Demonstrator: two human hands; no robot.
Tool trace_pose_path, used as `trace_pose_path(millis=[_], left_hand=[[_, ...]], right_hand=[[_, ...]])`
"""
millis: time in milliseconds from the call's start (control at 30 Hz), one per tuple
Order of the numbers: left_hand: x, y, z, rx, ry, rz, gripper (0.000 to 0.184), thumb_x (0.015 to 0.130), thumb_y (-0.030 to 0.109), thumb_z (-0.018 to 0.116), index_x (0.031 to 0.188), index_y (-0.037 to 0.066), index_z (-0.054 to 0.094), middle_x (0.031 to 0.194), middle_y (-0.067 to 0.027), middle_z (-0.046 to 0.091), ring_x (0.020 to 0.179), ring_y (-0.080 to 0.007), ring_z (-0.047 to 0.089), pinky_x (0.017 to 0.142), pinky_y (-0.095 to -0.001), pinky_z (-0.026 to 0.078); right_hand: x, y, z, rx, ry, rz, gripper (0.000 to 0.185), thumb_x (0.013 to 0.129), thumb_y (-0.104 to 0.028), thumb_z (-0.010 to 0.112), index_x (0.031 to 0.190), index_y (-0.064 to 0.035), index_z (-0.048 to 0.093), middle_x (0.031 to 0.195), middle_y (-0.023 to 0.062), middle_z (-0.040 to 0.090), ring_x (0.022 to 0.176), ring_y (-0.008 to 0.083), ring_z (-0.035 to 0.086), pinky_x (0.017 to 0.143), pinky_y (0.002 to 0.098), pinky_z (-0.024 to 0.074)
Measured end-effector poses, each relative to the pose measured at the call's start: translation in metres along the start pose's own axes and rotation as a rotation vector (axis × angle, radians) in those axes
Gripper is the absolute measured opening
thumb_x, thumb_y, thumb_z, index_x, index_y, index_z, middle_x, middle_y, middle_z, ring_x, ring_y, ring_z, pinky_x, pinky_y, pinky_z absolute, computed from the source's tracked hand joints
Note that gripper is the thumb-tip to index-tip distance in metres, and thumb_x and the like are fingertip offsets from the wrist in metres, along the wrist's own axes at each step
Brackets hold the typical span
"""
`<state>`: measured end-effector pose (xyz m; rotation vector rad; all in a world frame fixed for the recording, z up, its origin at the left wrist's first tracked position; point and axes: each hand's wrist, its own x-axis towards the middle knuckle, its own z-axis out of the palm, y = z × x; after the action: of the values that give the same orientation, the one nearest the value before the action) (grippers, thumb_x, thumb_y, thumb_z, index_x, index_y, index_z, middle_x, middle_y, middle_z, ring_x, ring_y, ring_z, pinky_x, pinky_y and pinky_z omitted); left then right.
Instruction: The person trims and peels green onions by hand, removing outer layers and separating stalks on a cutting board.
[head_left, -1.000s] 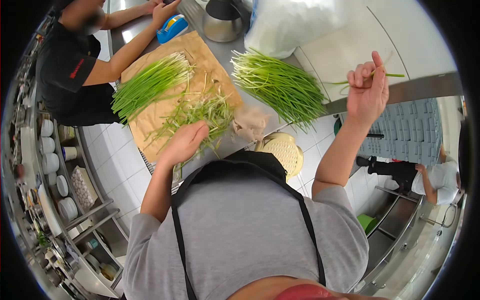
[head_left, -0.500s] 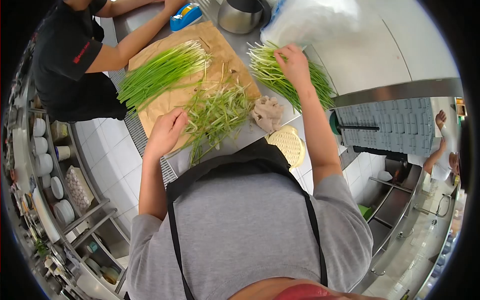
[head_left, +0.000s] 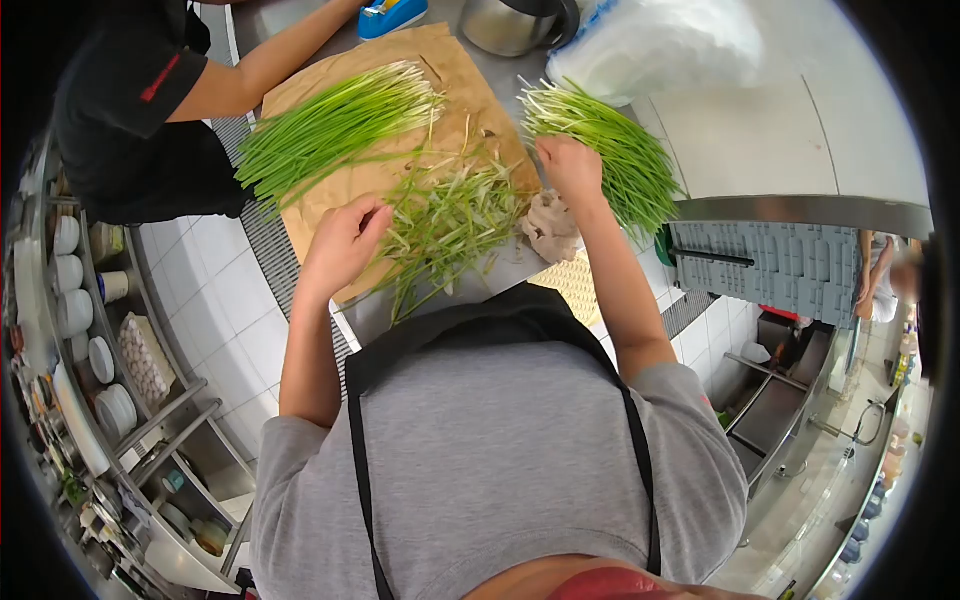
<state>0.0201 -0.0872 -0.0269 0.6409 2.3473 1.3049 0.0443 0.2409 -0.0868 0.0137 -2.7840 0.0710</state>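
Observation:
My left hand (head_left: 348, 243) is curled with thumb against fingers at the left edge of a loose pile of green trimmings (head_left: 455, 225). Anything in its grip is too small to make out. My right hand (head_left: 570, 168) is closed, its fingertips turned down and hidden, beside the left edge of a bunch of thin green onions (head_left: 625, 150) with white ends. A second green onion bunch (head_left: 335, 130) lies on brown paper (head_left: 295, 215), left of the trimmings. Just below my right hand sits a crumpled beige cloth (head_left: 551, 228).
A co-worker's forearm (head_left: 290, 60) rests along the far left of the table. At the back are a blue tape dispenser (head_left: 392, 17), a metal pot (head_left: 508, 25) and a clear plastic bag (head_left: 670, 45). A yellow perforated stool top (head_left: 570, 290) shows below the table edge.
My right hand has moved down and left, off the top of the right onion bunch, toward the trimmings. My left hand stays near the pile, its fingers more curled. The view has shifted slightly.

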Motion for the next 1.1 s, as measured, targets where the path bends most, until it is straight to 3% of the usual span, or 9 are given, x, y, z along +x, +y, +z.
trace_pose_path(millis=[133,233,400,533,600,733,933,1033,1100], left_hand=[[-0.002,-0.005,0.002,-0.044,0.004,0.010,0.021,0.083,0.018,0.050,0.078,-0.003,0.053,0.056,-0.0113,0.049,0.050,-0.0158,0.042,0.049,-0.0288,0.036],[-0.006,-0.004,-0.002,-0.040,0.033,-0.017,0.021,0.083,0.017,0.050,0.079,-0.003,0.053,0.056,-0.0107,0.048,0.050,-0.0149,0.042,0.049,-0.0284,0.036],[-0.018,-0.007,-0.006,-0.022,0.078,-0.042,0.021,0.082,0.017,0.051,0.078,-0.003,0.054,0.056,-0.0096,0.048,0.051,-0.0135,0.041,0.049,-0.0276,0.035],[-0.015,-0.004,-0.014,0.088,0.146,-0.078,0.019,0.080,0.016,0.053,0.078,-0.002,0.055,0.058,-0.0112,0.051,0.052,-0.0185,0.047,0.050,-0.0297,0.037],[0.002,-0.012,-0.014,0.209,0.230,-0.068,0.016,0.078,0.015,0.054,0.078,-0.001,0.056,0.060,-0.0122,0.054,0.053,-0.0226,0.051,0.051,-0.0316,0.039],[0.056,-0.036,-0.013,0.439,0.475,0.207,0.014,0.073,0.013,0.058,0.085,0.005,0.060,0.080,-0.0106,0.059,0.072,-0.0274,0.056,0.065,-0.0379,0.045],[0.140,-0.056,-0.035,0.731,0.733,0.454,0.029,0.078,0.019,0.056,0.101,0.002,0.055,0.094,-0.0176,0.057,0.086,-0.0335,0.055,0.076,-0.0404,0.044],[0.159,-0.054,-0.051,0.755,0.179,-0.055,0.030,0.077,0.022,0.056,0.098,0.001,0.057,0.103,-0.0216,0.054,0.093,-0.0347,0.053,0.079,-0.0409,0.043],[0.158,-0.047,-0.049,0.779,0.122,-0.056,0.033,0.077,0.024,0.056,0.099,0.000,0.056,0.102,-0.0229,0.054,0.092,-0.0348,0.053,0.078,-0.0413,0.043]], right_hand=[[0.010,0.011,0.012,-0.155,-0.265,0.040,0.015,0.075,-0.021,0.052,0.066,-0.0093,0.056,0.070,0.0066,0.058,0.060,0.0266,0.057,0.051,0.0383,0.0451],[0.010,0.009,0.012,-0.116,-0.175,-0.036,0.013,0.074,-0.020,0.053,0.066,-0.0094,0.055,0.069,0.0070,0.058,0.059,0.0269,0.057,0.051,0.0380,0.0449],[0.007,-0.011,-0.010,0.204,-0.012,0.116,0.011,0.075,-0.021,0.054,0.072,-0.0105,0.058,0.066,0.0069,0.058,0.056,0.0256,0.057,0.049,0.0349,0.0438],[0.014,-0.062,-0.058,0.484,0.055,0.176,0.010,0.075,-0.021,0.056,0.077,-0.0116,0.060,0.066,0.0064,0.059,0.056,0.0263,0.056,0.050,0.0346,0.0432],[0.005,-0.087,-0.060,0.562,-0.115,0.118,0.011,0.074,-0.020,0.057,0.077,-0.0102,0.060,0.068,0.0067,0.059,0.059,0.0263,0.057,0.052,0.0353,0.0439],[-0.014,-0.122,-0.032,0.459,-0.146,-0.121,0.012,0.074,-0.019,0.058,0.076,-0.0071,0.059,0.073,0.0077,0.057,0.064,0.0266,0.057,0.056,0.0369,0.0453],[-0.020,-0.122,-0.054,0.612,-0.214,-0.058,0.013,0.076,-0.019,0.056,0.073,-0.0069,0.059,0.074,0.0082,0.055,0.066,0.0274,0.057,0.058,0.0368,0.0467],[-0.026,-0.119,-0.053,0.551,-0.250,-0.100,0.013,0.076,-0.019,0.057,0.073,-0.0070,0.059,0.073,0.0081,0.055,0.066,0.0271,0.057,0.058,0.0366,0.0467],[-0.028,-0.117,-0.056,0.569,-0.219,-0.081,0.013,0.076,-0.019,0.057,0.073,-0.0070,0.060,0.073,0.0080,0.055,0.066,0.0270,0.056,0.058,0.0363,0.0467]])
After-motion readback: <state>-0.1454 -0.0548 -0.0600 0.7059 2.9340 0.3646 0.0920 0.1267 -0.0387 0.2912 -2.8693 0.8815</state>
